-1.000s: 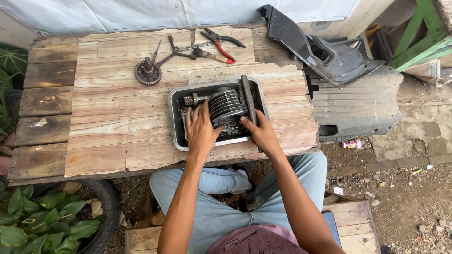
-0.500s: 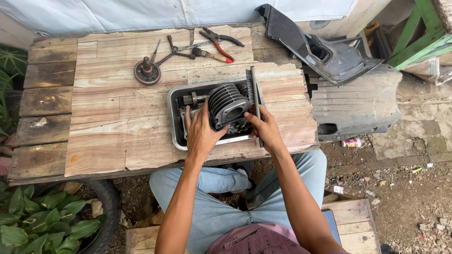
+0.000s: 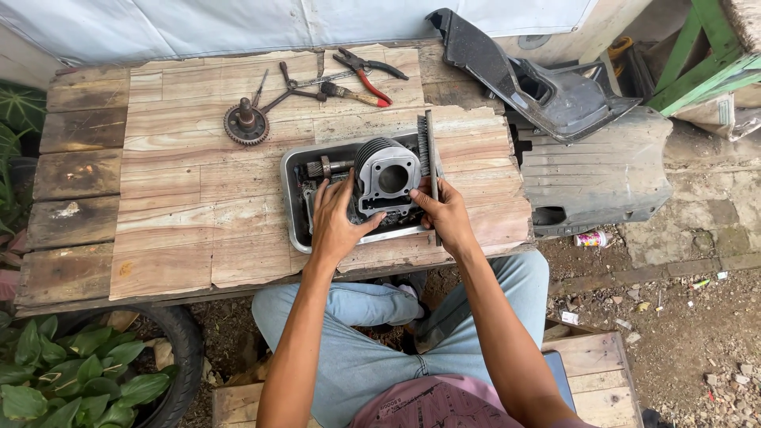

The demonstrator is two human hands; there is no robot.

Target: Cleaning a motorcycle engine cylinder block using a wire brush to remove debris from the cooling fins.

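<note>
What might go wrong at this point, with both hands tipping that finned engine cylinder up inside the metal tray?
The finned cylinder is tilted on edge, gripped only by the left hand and right hand; it may slip onto fingers or the small parts in the tray. The wire brush lies across the tray's right rim by the right hand and could get knocked off.

A small pink and white wrapper [image 3: 591,238] lies on the dirt ground just below the grey plastic panel [image 3: 602,174], right of the table [image 3: 158,230]; no signs or screens show.
</note>
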